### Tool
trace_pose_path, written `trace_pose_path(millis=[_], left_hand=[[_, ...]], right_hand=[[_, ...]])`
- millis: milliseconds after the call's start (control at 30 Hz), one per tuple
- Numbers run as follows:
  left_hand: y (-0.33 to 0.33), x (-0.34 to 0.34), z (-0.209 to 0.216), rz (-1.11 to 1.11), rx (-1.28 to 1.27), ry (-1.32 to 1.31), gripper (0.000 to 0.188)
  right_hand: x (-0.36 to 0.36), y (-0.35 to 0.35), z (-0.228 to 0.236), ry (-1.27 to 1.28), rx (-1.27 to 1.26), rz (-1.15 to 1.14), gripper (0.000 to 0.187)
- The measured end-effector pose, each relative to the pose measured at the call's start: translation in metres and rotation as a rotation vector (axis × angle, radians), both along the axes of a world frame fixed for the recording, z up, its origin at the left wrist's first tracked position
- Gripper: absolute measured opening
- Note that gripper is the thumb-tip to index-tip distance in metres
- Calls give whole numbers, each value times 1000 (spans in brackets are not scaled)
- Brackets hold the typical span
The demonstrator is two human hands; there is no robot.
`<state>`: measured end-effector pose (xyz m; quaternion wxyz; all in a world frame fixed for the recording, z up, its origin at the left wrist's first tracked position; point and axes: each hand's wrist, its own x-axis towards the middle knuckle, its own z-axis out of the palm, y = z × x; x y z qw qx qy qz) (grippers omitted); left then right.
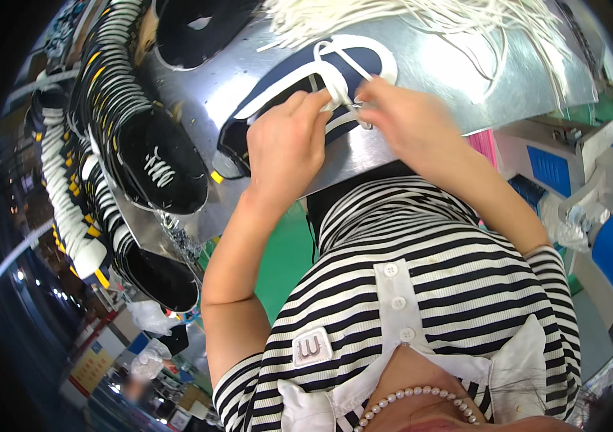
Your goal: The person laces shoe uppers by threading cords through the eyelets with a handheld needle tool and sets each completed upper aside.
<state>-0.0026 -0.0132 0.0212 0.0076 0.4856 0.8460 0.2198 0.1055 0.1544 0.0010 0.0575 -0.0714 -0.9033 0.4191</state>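
Before you spreads the metal table (529, 97), with stacked dark shoes (156, 162) along its left side. The navy-and-white shoe (285, 85) lies on the metal near the table's front edge, directly under your hands, toe pointing away to the right. Judged by its thin, open form, it is light and pliable: expect the collar to fold under pressure and the piece to slide on smooth metal, so the firmest hold is likely along the eyelet edge. Beyond the toe lies a loose bundle of white laces (364, 18).

Your left hand (288, 140) curls closed over the shoe's opening, fingertips at the lacing edge; whether they also pinch the cord, you cannot tell. Your right hand (411, 122), somewhat blurred, has thumb and forefinger nearly meeting on the white lace (352, 60). This cord looks soft and limp, probably best held close to its tip.
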Motion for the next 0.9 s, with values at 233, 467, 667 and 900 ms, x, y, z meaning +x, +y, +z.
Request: trace_pose_path(millis=[233,467,667,900], left_hand=[[-28,18,1,-197,271,141,17],[-38,-21,14,221,-136,-1357,54],[-27,-29,4,355,-149,-1532,40],[-46,-30,-49,65,-304,-339,24]], right_hand=[[-2,73,14,6,-737,-156,24],[-13,33,-17,108,-691,-144,36],[-11,13,-3,37,-717,-125,48],[-7,16,-1,-59,-891,-309,41]])
